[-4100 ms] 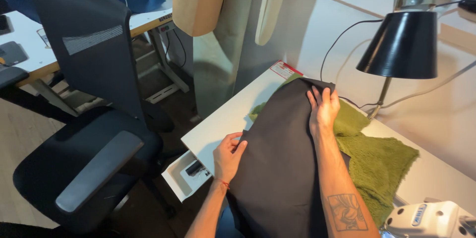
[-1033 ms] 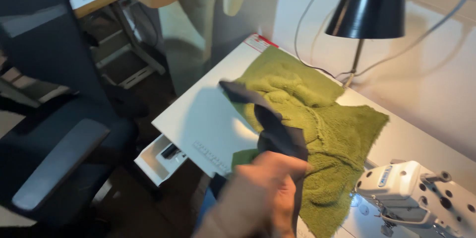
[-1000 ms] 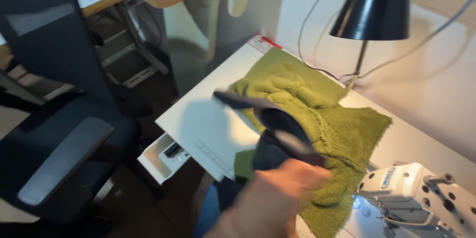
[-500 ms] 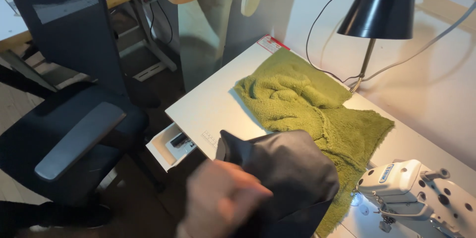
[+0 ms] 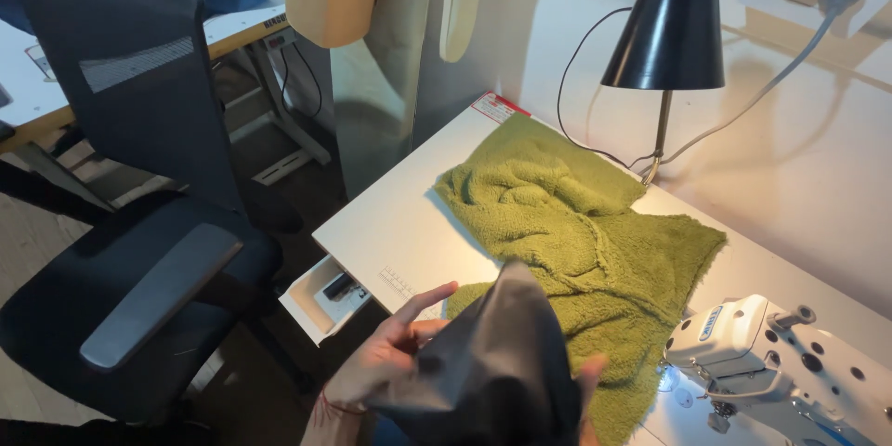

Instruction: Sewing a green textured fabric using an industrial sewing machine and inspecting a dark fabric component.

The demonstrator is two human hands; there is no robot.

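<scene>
A dark grey piece of cloth (image 5: 497, 362) is bunched up at the bottom of the view, lifted off the table. My left hand (image 5: 381, 358) grips its left side with the fingers spread under the fabric. My right hand (image 5: 587, 381) is almost wholly hidden behind the cloth; only a bit of it shows at the right edge, holding the fabric. A fuzzy olive-green fabric (image 5: 576, 232) lies crumpled on the white table (image 5: 390, 223) just beyond the grey cloth.
A white sewing machine (image 5: 780, 362) stands at the lower right. A black desk lamp (image 5: 671, 37) rises behind the green fabric. A black office chair (image 5: 139, 223) is at the left, and a small open drawer (image 5: 321, 295) hangs under the table's edge.
The grey cloth, earlier spread flat over the green fabric, has been pulled off toward me and gathered up in both hands. The green fabric now lies uncovered.
</scene>
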